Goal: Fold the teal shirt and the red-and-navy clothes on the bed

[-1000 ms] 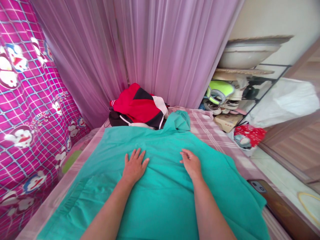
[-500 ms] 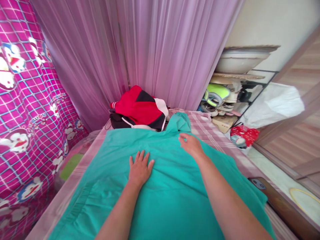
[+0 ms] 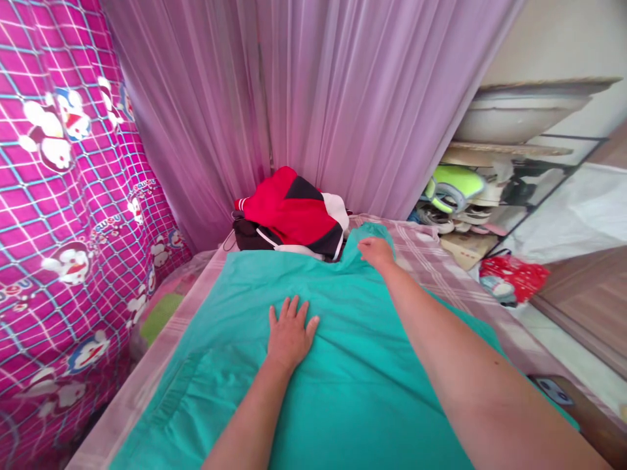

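Observation:
A large teal garment point(image 3: 353, 385) lies spread over the bed, with a gathered, elastic-looking band at its lower left. On its middle rests my left hand point(image 3: 291, 333), palm down and fingers spread. Farther out, my right hand point(image 3: 377, 252) is at the garment's far right part, where the cloth stands up in a bunched fold. Its fingers are curled together and look pinched on that cloth; the fingertips are partly hidden. Just beyond the garment's far edge sits a heap of red, black and white clothing point(image 3: 298, 209).
Under the garment is a bed with a pink checked sheet point(image 3: 435, 277). Purple curtains point(image 3: 323, 98) hang behind, and a pink patterned cloth point(image 3: 44, 215) hangs at left. A rack with shoes point(image 3: 473, 215) stands at right. A phone point(image 3: 553, 390) lies by the right edge.
My right hand has moved outward to the bunched fold at the garment's far right. My left hand stays flat on the cloth. The whole view has shifted, with things appearing farther right.

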A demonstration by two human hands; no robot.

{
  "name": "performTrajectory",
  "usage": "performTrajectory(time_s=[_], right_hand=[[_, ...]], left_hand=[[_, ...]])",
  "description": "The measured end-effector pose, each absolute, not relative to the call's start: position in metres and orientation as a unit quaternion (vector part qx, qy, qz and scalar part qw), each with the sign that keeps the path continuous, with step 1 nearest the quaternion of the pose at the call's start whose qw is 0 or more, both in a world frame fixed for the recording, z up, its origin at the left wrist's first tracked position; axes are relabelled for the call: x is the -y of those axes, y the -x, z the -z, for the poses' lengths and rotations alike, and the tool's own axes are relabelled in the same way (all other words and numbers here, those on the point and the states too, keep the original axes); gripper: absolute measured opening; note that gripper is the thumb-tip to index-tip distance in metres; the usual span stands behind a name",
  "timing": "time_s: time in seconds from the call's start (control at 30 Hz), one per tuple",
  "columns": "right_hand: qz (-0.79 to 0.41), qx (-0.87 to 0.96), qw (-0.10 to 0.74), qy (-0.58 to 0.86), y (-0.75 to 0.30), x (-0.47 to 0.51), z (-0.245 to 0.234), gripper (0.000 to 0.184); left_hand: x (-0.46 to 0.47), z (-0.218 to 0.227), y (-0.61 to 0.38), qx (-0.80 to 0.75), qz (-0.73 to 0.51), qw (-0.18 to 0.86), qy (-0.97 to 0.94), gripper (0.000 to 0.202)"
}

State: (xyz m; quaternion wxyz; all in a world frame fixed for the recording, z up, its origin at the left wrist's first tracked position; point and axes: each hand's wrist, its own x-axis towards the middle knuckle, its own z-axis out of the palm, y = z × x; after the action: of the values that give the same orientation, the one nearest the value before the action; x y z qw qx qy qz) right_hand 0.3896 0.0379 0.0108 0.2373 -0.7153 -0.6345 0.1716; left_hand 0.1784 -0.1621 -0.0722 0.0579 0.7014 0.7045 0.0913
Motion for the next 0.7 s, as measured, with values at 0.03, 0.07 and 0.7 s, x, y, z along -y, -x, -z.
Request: performTrajectory(time_s=[0.03, 0.07, 0.7], right_hand=[[-0.171, 0.637, 0.244, 0.711, -0.392, -0.035, -0.012, 0.025], [-0.170, 0.641, 0.254, 0.704, -0.394, -0.031, -0.014, 0.026], [-0.165, 0.642, 0.481, 0.573, -0.441, 0.190, 0.027, 0.033]], left_hand=[[0.162, 0.072, -0.178, -0.704, -0.092, 0.059, -0.702, 0.058], [0.162, 0.072, -0.178, -0.704, -0.093, 0.060, -0.702, 0.057], [0.150, 0.028, -0.110, -0.720, -0.163, -0.117, -0.664, 0.064]])
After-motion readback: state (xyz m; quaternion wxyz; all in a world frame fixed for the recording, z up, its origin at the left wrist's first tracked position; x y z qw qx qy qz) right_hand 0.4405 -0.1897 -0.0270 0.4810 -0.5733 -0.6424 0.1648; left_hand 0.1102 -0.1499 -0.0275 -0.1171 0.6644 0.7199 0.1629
